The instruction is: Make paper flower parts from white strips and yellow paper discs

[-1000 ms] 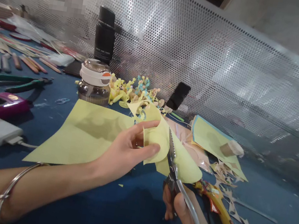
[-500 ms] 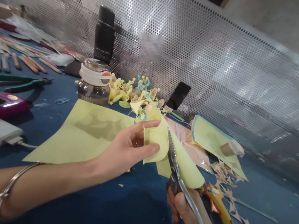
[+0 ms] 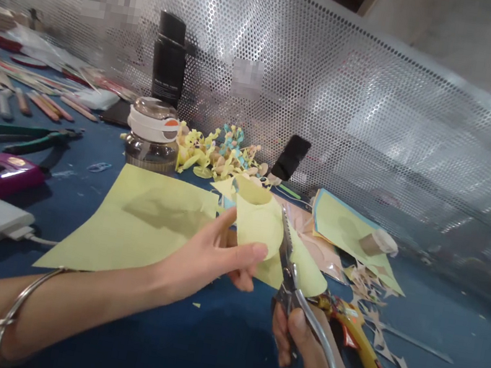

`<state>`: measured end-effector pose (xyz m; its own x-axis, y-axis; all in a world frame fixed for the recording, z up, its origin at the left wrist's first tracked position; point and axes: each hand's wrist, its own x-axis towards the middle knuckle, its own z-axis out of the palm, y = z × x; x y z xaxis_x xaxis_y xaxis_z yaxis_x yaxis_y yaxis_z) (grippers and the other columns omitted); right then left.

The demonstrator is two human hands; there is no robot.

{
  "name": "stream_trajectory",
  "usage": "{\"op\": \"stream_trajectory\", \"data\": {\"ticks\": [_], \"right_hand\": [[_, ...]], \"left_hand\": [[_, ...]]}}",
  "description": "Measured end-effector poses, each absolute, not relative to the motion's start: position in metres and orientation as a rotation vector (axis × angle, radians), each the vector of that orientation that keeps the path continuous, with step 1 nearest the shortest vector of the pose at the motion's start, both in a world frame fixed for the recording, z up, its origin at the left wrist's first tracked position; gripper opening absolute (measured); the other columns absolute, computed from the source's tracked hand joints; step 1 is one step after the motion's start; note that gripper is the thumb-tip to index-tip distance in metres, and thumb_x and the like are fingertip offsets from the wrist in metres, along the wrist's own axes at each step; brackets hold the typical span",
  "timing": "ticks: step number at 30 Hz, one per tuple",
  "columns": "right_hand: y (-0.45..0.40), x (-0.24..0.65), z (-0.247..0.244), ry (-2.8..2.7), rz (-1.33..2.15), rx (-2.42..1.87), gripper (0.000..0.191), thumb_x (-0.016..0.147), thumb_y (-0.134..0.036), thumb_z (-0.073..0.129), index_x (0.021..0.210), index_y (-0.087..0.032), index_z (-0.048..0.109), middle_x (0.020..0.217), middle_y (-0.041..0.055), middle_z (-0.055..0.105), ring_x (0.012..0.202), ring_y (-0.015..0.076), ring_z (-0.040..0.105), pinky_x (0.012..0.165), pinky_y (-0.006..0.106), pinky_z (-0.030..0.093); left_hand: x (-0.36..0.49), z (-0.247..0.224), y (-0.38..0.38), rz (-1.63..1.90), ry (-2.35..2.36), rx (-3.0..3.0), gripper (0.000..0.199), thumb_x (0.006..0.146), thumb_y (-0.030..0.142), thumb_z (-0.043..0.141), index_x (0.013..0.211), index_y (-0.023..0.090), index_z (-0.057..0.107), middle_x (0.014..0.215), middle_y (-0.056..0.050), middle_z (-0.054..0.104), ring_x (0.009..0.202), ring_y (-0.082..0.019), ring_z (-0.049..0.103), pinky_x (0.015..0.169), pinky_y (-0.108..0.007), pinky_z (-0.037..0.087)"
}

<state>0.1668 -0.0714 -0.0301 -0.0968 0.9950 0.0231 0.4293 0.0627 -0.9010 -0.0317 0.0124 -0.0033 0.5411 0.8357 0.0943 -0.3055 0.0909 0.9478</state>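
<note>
Curled yellow sheet (image 3: 259,229), likely light and easily creased, suits the closed pinch of the left hand (image 3: 206,251) beside the scissors (image 3: 290,279), gripped by the right hand (image 3: 311,346).

No text can be read: the pale print on the black bottle (image 3: 169,67) and glue gun's (image 3: 363,342) label is too blurred.

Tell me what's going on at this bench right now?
A person's left hand holds a curled pale yellow sheet, while the right hand holds metal scissors with the blades at that sheet. Another yellow sheet lies on the blue table, left of the hands, and a yellow glue gun lies on the right.
</note>
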Motion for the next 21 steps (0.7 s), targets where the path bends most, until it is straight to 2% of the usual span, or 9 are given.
{"op": "stream_trajectory", "data": {"ticks": [2,4,6,8,10,14,18,21], "right_hand": [[-0.071,0.165,-0.036,-1.625,1.068,-1.385,0.054,0.088,-0.068,0.035,0.07,-0.018,0.048,0.058,-0.0029,0.043,0.046,0.0102,0.043,0.044,0.024,0.038],[-0.072,0.163,-0.039,-1.635,1.081,-1.34,0.053,0.089,-0.067,0.036,0.071,-0.018,0.047,0.057,-0.0035,0.041,0.046,0.0096,0.043,0.044,0.023,0.037],[-0.072,0.16,-0.04,-1.653,1.075,-1.33,0.053,0.089,-0.066,0.036,0.07,-0.018,0.047,0.056,-0.0036,0.04,0.046,0.01,0.044,0.045,0.023,0.038],[-0.072,0.158,-0.039,-1.658,1.081,-1.334,0.054,0.088,-0.068,0.036,0.069,-0.018,0.047,0.055,-0.0033,0.04,0.047,0.0104,0.044,0.045,0.023,0.038],[-0.072,0.157,-0.037,-1.651,1.091,-1.335,0.055,0.088,-0.069,0.034,0.069,-0.019,0.047,0.056,-0.003,0.041,0.047,0.0107,0.044,0.045,0.023,0.039],[-0.073,0.156,-0.036,-1.654,1.068,-1.391,0.057,0.086,-0.072,0.033,0.067,-0.02,0.046,0.056,-0.0012,0.044,0.051,0.013,0.047,0.047,0.025,0.041],[-0.074,0.159,-0.041,-1.634,1.05,-1.444,0.058,0.084,-0.074,0.034,0.068,-0.021,0.047,0.058,0.0001,0.047,0.053,0.0145,0.048,0.05,0.027,0.044],[-0.073,0.162,-0.039,-1.665,1.079,-1.448,0.057,0.086,-0.072,0.033,0.072,-0.019,0.048,0.061,-0.0003,0.046,0.053,0.014,0.05,0.05,0.027,0.044]], "left_hand": [[-0.031,-0.005,0.009,0.845,0.527,1.198,0.05,0.076,0.043,0.072,0.114,0.016,0.055,0.08,-0.007,0.071,0.071,-0.021,0.069,0.068,-0.033,0.054],[-0.03,-0.007,0.007,0.843,0.493,1.212,0.048,0.076,0.041,0.073,0.114,0.017,0.057,0.103,-0.012,0.071,0.093,-0.025,0.068,0.081,-0.037,0.053],[-0.029,-0.009,0.007,0.863,0.475,1.235,0.042,0.078,0.038,0.072,0.113,0.018,0.061,0.117,-0.012,0.067,0.109,-0.028,0.062,0.093,-0.04,0.049],[-0.027,-0.011,0.007,0.89,0.482,1.248,0.036,0.08,0.037,0.07,0.11,0.019,0.064,0.119,-0.01,0.067,0.116,-0.028,0.058,0.099,-0.041,0.046],[-0.026,-0.012,0.008,0.941,0.504,1.241,0.035,0.081,0.035,0.069,0.112,0.021,0.063,0.121,-0.007,0.066,0.118,-0.026,0.056,0.1,-0.038,0.045],[-0.023,-0.016,0.01,1.112,0.544,1.134,0.047,0.083,0.031,0.068,0.126,0.026,0.052,0.126,-0.004,0.062,0.117,-0.022,0.056,0.097,-0.034,0.048],[-0.023,-0.016,0.014,1.135,0.58,1.137,0.031,0.085,0.036,0.064,0.111,0.02,0.061,0.11,-0.006,0.069,0.104,-0.023,0.063,0.088,-0.033,0.052],[-0.026,-0.012,0.017,1.092,0.659,1.202,0.027,0.084,0.04,0.064,0.1,0.018,0.065,0.102,-0.006,0.071,0.097,-0.023,0.066,0.08,-0.032,0.056]]}}
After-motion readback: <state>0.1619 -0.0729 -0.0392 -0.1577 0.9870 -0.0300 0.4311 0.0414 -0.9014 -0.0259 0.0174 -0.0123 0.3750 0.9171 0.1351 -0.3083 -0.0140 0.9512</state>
